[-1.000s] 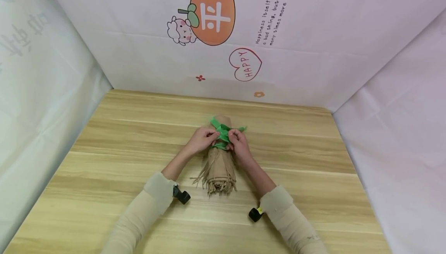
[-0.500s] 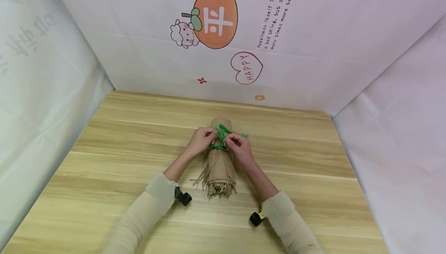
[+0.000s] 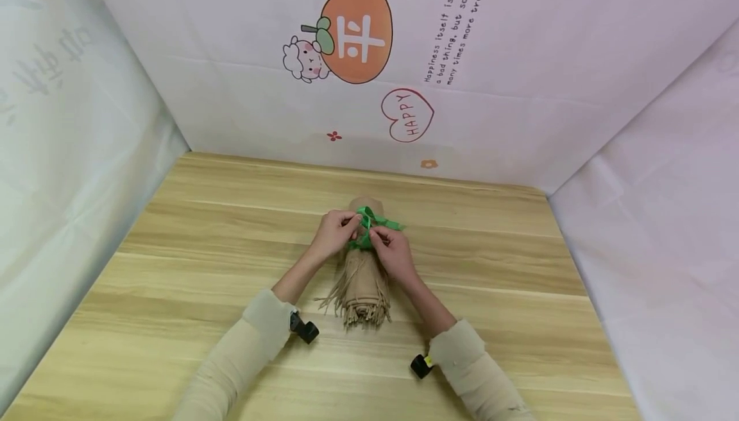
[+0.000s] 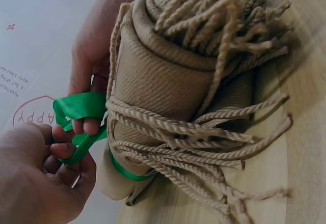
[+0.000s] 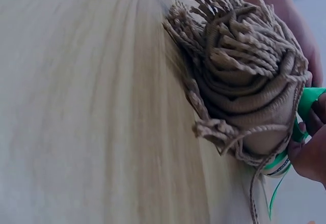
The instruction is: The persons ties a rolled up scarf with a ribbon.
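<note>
A rolled tan scarf (image 3: 360,280) with twisted fringe lies on the table, its fringed end toward me. Green ribbon (image 4: 81,106) is wound round the roll, and part of it stands up in a loop. My left hand (image 3: 335,231) pinches the ribbon between thumb and fingers on the left of the roll. Opposite it, my right hand (image 3: 395,254) pinches another part, fingertips close to the left ones. In the left wrist view the ribbon loops over the right fingers (image 4: 90,126). A ribbon tail sticks out to the right beyond the right hand. The knot area is partly hidden by fingers.
The wood-grain table (image 3: 491,267) extends around the scarf on all sides. White printed sheets (image 3: 491,126) rise at the back and both sides. Small black cameras (image 3: 421,366) sit on both wrists, beside the beige sleeves (image 3: 231,357).
The bunched ribbon has been drawn into a narrower loop between the hands. My right hand has shifted slightly left, its fingertips nearer the left ones. The head view has tilted up slightly.
</note>
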The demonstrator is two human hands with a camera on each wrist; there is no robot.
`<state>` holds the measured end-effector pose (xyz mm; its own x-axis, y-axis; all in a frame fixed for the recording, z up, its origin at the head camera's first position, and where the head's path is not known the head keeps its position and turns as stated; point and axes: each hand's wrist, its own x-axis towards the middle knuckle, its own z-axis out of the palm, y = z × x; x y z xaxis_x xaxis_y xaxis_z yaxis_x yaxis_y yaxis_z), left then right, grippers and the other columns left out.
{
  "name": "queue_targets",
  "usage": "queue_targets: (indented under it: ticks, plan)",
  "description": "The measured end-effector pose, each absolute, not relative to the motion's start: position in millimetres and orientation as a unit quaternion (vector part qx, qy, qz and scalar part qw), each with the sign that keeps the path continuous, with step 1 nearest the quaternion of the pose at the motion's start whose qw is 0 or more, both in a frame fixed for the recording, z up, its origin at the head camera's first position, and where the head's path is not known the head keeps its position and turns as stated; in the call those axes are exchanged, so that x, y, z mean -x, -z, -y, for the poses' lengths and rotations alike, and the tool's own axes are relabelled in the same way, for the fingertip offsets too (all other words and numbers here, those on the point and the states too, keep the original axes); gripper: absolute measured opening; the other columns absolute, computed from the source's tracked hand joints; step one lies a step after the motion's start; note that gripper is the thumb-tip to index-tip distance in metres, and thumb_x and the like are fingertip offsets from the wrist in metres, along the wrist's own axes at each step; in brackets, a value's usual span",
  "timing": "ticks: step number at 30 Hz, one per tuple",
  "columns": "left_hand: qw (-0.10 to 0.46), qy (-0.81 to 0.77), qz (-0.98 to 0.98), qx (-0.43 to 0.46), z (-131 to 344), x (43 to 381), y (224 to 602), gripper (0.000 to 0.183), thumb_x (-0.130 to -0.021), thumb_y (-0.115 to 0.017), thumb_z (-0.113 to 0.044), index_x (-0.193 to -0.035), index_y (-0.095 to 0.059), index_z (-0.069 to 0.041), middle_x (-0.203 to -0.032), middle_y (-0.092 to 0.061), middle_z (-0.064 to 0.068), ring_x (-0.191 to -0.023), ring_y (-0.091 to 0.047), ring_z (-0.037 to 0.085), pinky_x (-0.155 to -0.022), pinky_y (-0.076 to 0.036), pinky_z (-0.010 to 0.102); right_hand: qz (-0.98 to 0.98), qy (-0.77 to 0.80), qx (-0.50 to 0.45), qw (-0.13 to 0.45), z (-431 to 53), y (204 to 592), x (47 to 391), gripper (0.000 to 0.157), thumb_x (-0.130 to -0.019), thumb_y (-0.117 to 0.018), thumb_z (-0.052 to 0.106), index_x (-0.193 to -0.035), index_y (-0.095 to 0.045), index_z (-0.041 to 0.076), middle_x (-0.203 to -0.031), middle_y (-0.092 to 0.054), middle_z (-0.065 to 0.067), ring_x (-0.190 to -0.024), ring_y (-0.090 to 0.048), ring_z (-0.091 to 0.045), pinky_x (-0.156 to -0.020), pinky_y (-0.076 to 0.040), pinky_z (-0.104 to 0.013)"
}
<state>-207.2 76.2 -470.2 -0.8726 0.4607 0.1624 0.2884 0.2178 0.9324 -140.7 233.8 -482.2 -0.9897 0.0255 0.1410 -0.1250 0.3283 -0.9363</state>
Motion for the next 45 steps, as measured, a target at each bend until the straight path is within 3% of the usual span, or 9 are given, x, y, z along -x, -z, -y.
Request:
queue_targets:
  ticks: [10, 18, 22, 25, 30, 34, 38, 42, 45]
  plan:
    - [0.065, -0.572, -0.777, -0.255, -76, 205, 464, 0.04, -0.098, -0.049, -0.023, -0.061, -0.053, -0.007, -0.053, -0.05, 0.007, -0.042, -0.032, 0.011, -0.041, -0.029, 0.022, 0.801, -0.593, -0.039, 0.064, -219, 446, 128, 0.017, -0.089, -0.063, 0.011, -0.096, -0.069, -0.002, -0.094, -0.066, -0.017, -0.077, -0.056, -0.018, -0.062, -0.045, -0.021]
    - [0.061, -0.583, -0.769, -0.255, -78, 206, 466, 0.042, -0.098, -0.048, -0.026, -0.06, -0.051, -0.008, -0.053, -0.047, 0.006, -0.043, -0.033, 0.013, -0.043, -0.03, 0.023, 0.811, -0.563, 0.02, 0.156, -218, 478, 142, 0.014, -0.08, -0.074, 0.025, -0.08, -0.073, 0.01, -0.097, -0.042, -0.008, -0.085, -0.039, -0.018, -0.068, -0.043, -0.028]
    - [0.06, -0.586, -0.766, -0.256, -79, 206, 466, 0.042, -0.098, -0.049, -0.027, -0.061, -0.053, -0.007, -0.055, -0.051, 0.013, -0.044, -0.034, 0.012, -0.043, -0.03, 0.022, 0.811, -0.552, 0.047, 0.189, -215, 481, 146, 0.013, -0.078, -0.076, 0.02, -0.075, -0.071, 0.009, -0.102, -0.048, -0.009, -0.095, -0.046, -0.02, -0.082, -0.045, -0.036]
    - [0.062, -0.59, -0.762, -0.26, -79, 205, 467, 0.042, -0.098, -0.049, -0.026, -0.061, -0.053, -0.006, -0.058, -0.053, 0.019, -0.044, -0.034, 0.012, -0.044, -0.03, 0.022, 0.815, -0.54, 0.06, 0.201, -214, 482, 149, 0.014, -0.078, -0.076, 0.017, -0.073, -0.065, 0.008, -0.096, -0.057, -0.008, -0.09, -0.054, -0.021, -0.081, -0.047, -0.036]
    - [0.068, -0.592, -0.758, -0.264, -78, 204, 469, 0.042, -0.098, -0.049, -0.027, -0.061, -0.054, -0.006, -0.059, -0.054, 0.022, -0.044, -0.034, 0.013, -0.044, -0.03, 0.023, 0.81, -0.545, 0.072, 0.202, -214, 486, 152, 0.026, -0.078, -0.076, 0.017, -0.081, -0.052, 0.006, -0.078, -0.057, -0.007, -0.073, -0.053, -0.017, -0.064, -0.044, -0.027]
    - [0.068, -0.594, -0.756, -0.269, -78, 202, 470, 0.043, -0.097, -0.05, -0.028, -0.06, -0.053, -0.006, -0.057, -0.052, 0.021, -0.043, -0.033, 0.013, -0.043, -0.029, 0.023, 0.81, -0.55, 0.063, 0.195, -215, 487, 154, 0.015, -0.081, -0.07, 0.011, -0.094, -0.064, 0.009, -0.065, -0.059, -0.006, -0.053, -0.045, -0.01, -0.049, -0.038, -0.021]
    - [0.061, -0.598, -0.754, -0.265, -79, 199, 471, 0.044, -0.097, -0.05, -0.027, -0.06, -0.053, -0.003, -0.056, -0.052, 0.02, -0.042, -0.034, 0.012, -0.044, -0.03, 0.022, 0.818, -0.543, 0.049, 0.183, -216, 487, 154, 0.022, -0.085, -0.061, 0.004, -0.104, -0.069, 0.01, -0.055, -0.06, -0.007, -0.036, -0.032, -0.006, -0.038, -0.029, -0.019]
    - [0.057, -0.599, -0.757, -0.253, -81, 197, 472, 0.045, -0.098, -0.049, -0.021, -0.061, -0.054, 0.004, -0.057, -0.053, 0.025, -0.043, -0.035, 0.01, -0.046, -0.03, 0.021, 0.81, -0.556, 0.063, 0.174, -215, 488, 154, 0.023, -0.087, -0.059, 0.003, -0.106, -0.069, 0.01, -0.06, -0.064, -0.01, -0.035, -0.034, -0.006, -0.037, -0.031, -0.019]
    - [0.061, -0.599, -0.759, -0.248, -83, 196, 475, 0.044, -0.098, -0.049, -0.017, -0.063, -0.054, 0.01, -0.058, -0.052, 0.028, -0.043, -0.034, 0.009, -0.046, -0.03, 0.021, 0.787, -0.59, 0.083, 0.162, -215, 489, 153, 0.023, -0.087, -0.058, 0.0, -0.105, -0.07, 0.009, -0.077, -0.069, -0.012, -0.049, -0.053, -0.007, -0.044, -0.044, -0.02]
